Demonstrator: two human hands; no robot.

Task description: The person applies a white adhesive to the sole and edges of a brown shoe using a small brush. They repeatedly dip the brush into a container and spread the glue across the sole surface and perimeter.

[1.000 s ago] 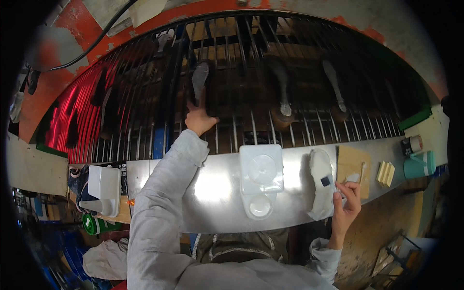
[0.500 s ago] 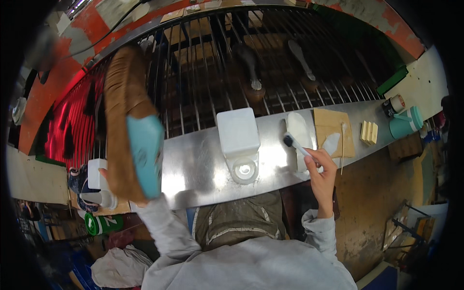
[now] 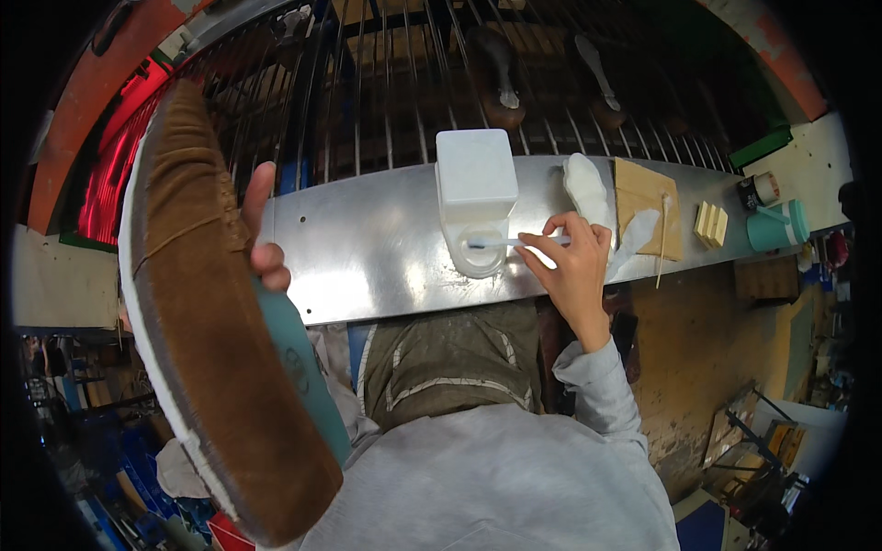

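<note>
A brown suede boot upper (image 3: 216, 312) on a teal last (image 3: 299, 367) fills the left side, upright and close, with a whitish lower edge. My left hand (image 3: 265, 230) grips it from behind; a thumb and fingertip show at its right side, and the rest is hidden. Between the fingers of my right hand (image 3: 574, 271) is pinched a light-handled toothbrush (image 3: 505, 242). Its head lies in the small round dish (image 3: 478, 262) at the front of a white square-topped dispenser (image 3: 476, 170), which stands on the metal ledge (image 3: 367, 239).
Right of the dispenser lie a white pad (image 3: 585, 188), brown cardboard (image 3: 645, 184) with a thin stick (image 3: 662, 243), pale yellow blocks (image 3: 710, 225), a dark roll (image 3: 758, 190) and a teal mug (image 3: 779, 227). Metal bars (image 3: 418, 101) run behind the ledge, with dark shoe-like shapes (image 3: 501, 78) below.
The boot upper on its last has come closer and turned its brown side toward me. My right hand has moved left, bringing the toothbrush head down into the dispenser's dish.
</note>
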